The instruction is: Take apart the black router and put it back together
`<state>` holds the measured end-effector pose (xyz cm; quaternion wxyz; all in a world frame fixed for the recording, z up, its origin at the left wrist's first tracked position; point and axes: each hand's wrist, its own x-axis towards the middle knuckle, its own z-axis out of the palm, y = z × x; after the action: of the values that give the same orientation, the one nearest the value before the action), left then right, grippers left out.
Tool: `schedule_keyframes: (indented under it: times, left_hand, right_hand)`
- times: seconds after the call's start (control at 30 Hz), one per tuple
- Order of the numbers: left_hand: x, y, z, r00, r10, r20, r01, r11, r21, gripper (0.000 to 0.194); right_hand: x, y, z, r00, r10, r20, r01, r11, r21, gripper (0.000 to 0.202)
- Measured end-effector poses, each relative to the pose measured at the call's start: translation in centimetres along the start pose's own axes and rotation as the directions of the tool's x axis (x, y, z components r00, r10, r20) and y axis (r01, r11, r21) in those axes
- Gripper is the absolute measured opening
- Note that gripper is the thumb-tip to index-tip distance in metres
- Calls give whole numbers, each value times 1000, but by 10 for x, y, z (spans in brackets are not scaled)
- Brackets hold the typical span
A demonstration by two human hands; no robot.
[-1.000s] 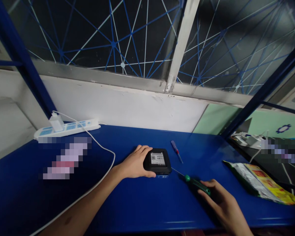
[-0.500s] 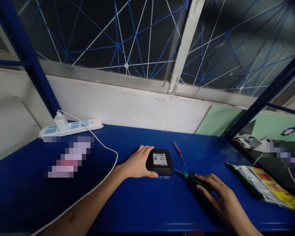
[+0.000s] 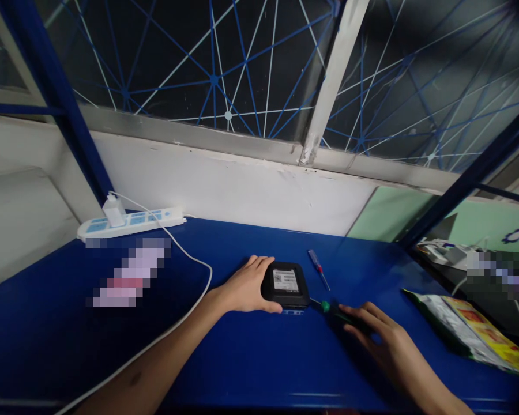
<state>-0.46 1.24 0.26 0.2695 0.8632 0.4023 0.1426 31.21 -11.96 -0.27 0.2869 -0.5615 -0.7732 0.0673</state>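
Observation:
A small black box-shaped device (image 3: 303, 288) with rounded corners and a white printed label lies on the blue table. My left hand (image 3: 251, 285) grips its left side, thumb at the near edge and fingers at the far edge. My right hand (image 3: 378, 328) is wrapped round the dark handle of a screwdriver with a green collar (image 3: 326, 306). Its shaft points left, and the tip is at the device's near right corner; whether it is inside a gap I cannot tell. Just beyond, a second screwdriver (image 3: 316, 264) with a clear and red handle lies on the table.
A white power strip (image 3: 164, 217) with a plugged-in charger (image 3: 114, 211) stands at the back left. Its white cable (image 3: 210, 271) runs across the table past my left forearm. At the right lies a shiny yellow and silver packet (image 3: 476, 328). A wall (image 3: 242, 178) closes off the back.
The whole view has shifted slightly, so things appear a little further right. The screwdriver's handle has turned slightly, its tip still at the device's corner. Both hands keep their grips.

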Motion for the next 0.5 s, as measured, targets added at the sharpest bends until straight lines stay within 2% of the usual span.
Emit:
schedule_keyframes:
  times: [0.17,0.33,0.5]
  left_hand:
    - [1,-3,2,1000,1,-6,-1,1000,-10,123]
    - [0,-4,2,1000,3,-1,-3,1000,5,122]
    - [0,-2,1,1000,0,-13,1,1000,10,119]
  right_hand:
    - [0,-2,-2,1000,-17,0,17,1000,-25,28]
    - [-9,-3,1,998,-18,-60,15,998,-59,29]
    - [-12,7,1,1000,-1,-11,1,997,-75,32]
